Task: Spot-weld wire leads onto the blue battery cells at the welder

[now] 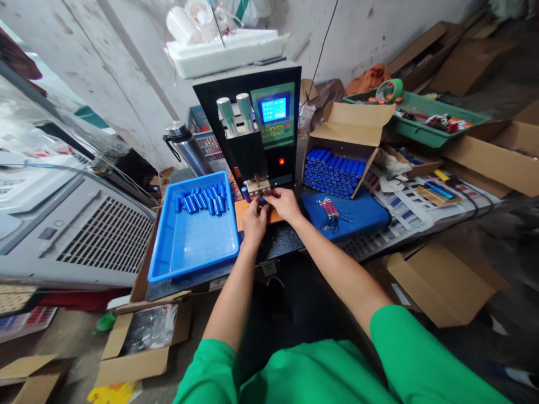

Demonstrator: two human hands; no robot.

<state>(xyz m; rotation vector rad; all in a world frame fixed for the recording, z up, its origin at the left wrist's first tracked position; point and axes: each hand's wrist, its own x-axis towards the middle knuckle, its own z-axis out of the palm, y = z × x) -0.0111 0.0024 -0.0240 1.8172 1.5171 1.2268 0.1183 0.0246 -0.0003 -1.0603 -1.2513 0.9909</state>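
Both my hands are at the front of a black spot welder (269, 151) with a lit blue screen. My left hand (255, 225) pinches a small blue cylindrical battery cell (261, 201) just under the welding electrodes (258, 182). From the right, my right hand (285, 204) reaches in with its fingers closed beside the cell. Whatever sits between those fingertips is too small to make out. Another blue cell (246, 193) stands upright left of the electrodes. An orange board (241, 212) lies beneath my hands.
To the left, a blue tray (193, 269) holds several blue cells. A cardboard box (353, 132) of stacked cells stands right of the welder. Red and black wires (330, 213) lie on a blue pad (366, 216). A steel flask (187, 148) stands behind the tray.
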